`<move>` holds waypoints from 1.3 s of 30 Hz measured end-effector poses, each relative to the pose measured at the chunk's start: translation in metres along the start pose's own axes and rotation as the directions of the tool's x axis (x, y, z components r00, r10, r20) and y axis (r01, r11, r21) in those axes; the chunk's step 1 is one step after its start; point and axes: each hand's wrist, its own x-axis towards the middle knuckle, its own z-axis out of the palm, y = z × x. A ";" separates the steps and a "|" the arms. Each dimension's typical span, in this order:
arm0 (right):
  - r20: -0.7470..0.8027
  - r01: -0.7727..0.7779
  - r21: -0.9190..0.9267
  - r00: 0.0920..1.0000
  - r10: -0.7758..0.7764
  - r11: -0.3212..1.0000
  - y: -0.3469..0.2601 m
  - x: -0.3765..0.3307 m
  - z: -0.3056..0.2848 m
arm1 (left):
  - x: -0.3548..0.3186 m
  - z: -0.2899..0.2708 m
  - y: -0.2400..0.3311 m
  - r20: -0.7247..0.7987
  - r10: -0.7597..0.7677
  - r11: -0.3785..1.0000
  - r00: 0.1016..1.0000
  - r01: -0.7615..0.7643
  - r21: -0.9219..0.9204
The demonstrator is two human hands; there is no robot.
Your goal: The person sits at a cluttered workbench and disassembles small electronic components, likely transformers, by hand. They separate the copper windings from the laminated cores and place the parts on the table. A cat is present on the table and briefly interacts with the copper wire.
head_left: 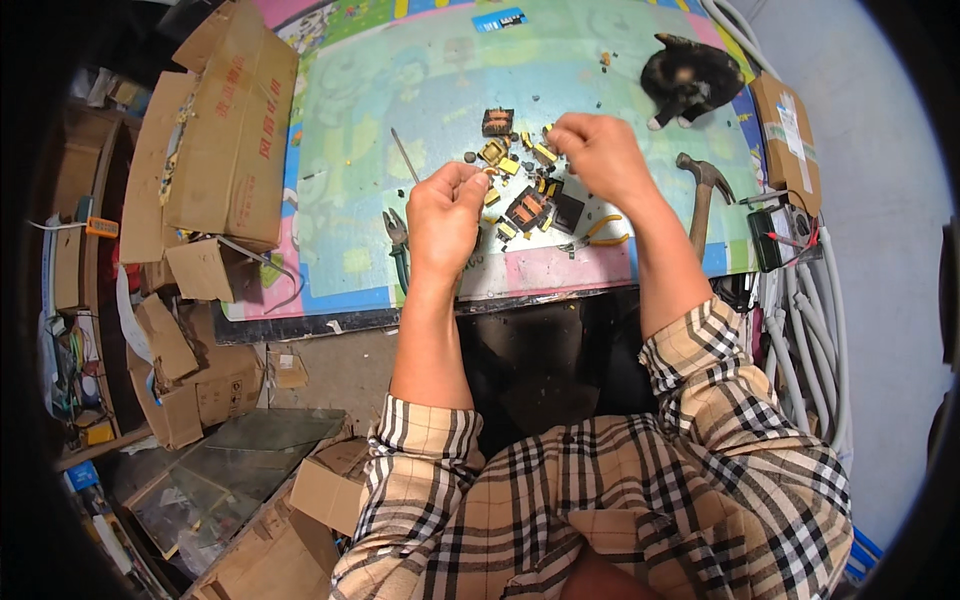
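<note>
My left hand [445,215] is closed in a pinch above the table, at the left of a cluster of small electronic parts. A small yellowish bit shows at its fingertips, too small to name. My right hand [602,158] is also closed, its fingertips by a small yellow part [547,130]; what they hold is hidden. Between and below the hands lie a black transformer with copper windings [528,208], a second wound coil [497,122], a yellow-taped core [494,152] and several small yellow-and-black transformers [543,153]. A black block [568,213] lies beside the larger transformer.
A screwdriver [404,155] and green-handled pliers [398,250] lie left; yellow-handled pliers [608,238] and a claw hammer [703,195] lie right. A dark cat [690,78] sits at the far right. Cardboard boxes [232,130] flank the table, with grey tubes [812,340] at right.
</note>
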 end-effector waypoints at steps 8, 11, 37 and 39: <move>0.519 -0.047 -0.043 0.853 0.063 0.998 -0.001 -0.008 -0.004 | 0.002 -0.011 0.007 0.002 -0.038 0.988 0.999 0.038 -0.151; 0.198 -0.085 -0.204 0.972 0.126 0.975 0.003 0.000 -0.012 | 0.000 -0.008 0.007 0.019 -0.031 0.994 0.999 0.033 -0.106; 0.547 -0.224 0.584 0.819 -0.173 0.781 -0.019 -0.015 0.000 | -0.002 0.010 -0.005 0.003 0.046 0.999 0.999 -0.046 -0.005; 0.581 -0.253 0.443 0.812 -0.061 0.860 -0.014 -0.009 0.001 | -0.006 0.007 0.004 0.005 -0.023 0.997 1.000 0.024 -0.067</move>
